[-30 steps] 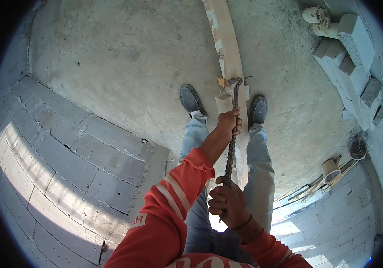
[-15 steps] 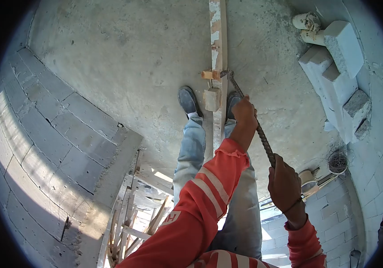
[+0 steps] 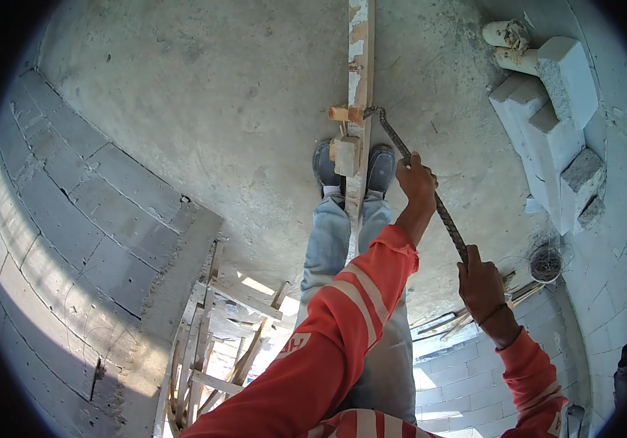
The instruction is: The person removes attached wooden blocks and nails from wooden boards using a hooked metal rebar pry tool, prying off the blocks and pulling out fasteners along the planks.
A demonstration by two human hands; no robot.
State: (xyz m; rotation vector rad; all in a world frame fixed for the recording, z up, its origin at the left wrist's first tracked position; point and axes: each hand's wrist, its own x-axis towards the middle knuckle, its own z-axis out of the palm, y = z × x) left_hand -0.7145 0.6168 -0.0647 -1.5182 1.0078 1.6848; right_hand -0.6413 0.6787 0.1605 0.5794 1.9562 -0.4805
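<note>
A length of ribbed rebar (image 3: 448, 219), bent to a hook at its upper end, slants across the middle of the head view. My left hand (image 3: 417, 180) is wrapped round its upper part. My right hand (image 3: 482, 290) is closed round its lower end. The hook sits against the right side of a long timber beam (image 3: 359, 77), level with a short wood block (image 3: 346, 114) fixed across it. A second, paler wood block (image 3: 347, 156) is on the beam just below. My shoes stand on either side of the beam.
White blocks (image 3: 529, 139) and pipe pieces (image 3: 507, 34) lie along the right wall. A wire coil (image 3: 545, 263) is near the lower right corner. On the left rises a low block wall (image 3: 101, 219), with loose timber (image 3: 204, 343) below its end.
Both hands and the lower end of the rebar have moved to the right. The hook stays beside the short block. My left foot now stands closer to the beam.
</note>
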